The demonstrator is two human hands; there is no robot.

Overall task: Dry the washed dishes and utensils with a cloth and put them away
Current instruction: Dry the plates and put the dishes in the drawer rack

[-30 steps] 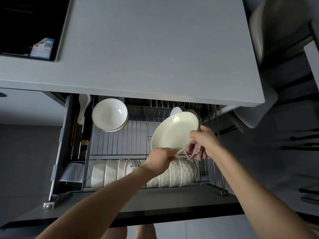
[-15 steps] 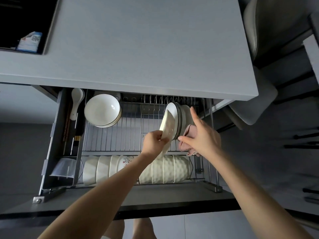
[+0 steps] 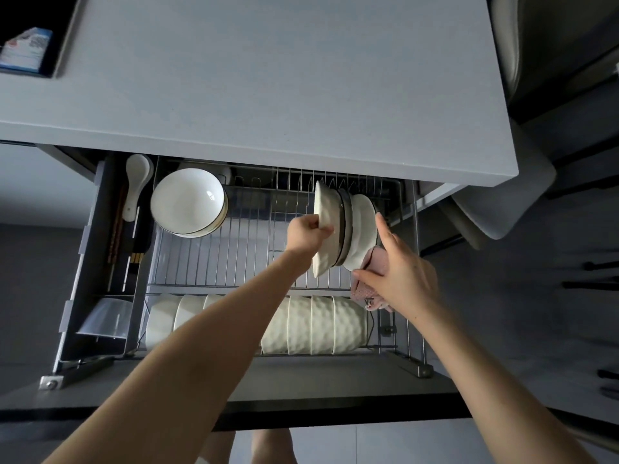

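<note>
Below the matte grey worktop (image 3: 268,78) I see a pulled-out chrome wire drawer rack (image 3: 214,259). My left hand (image 3: 306,234) grips a dimpled cream ceramic plate (image 3: 324,229) upright at the rack's right rear, against standing plates. My right hand (image 3: 398,272) holds a bunched pink cloth (image 3: 371,283), forefinger extended.

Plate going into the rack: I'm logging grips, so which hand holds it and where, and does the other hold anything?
Left hand grips the plate by its rim; right hand holds a pink cloth.
</note>
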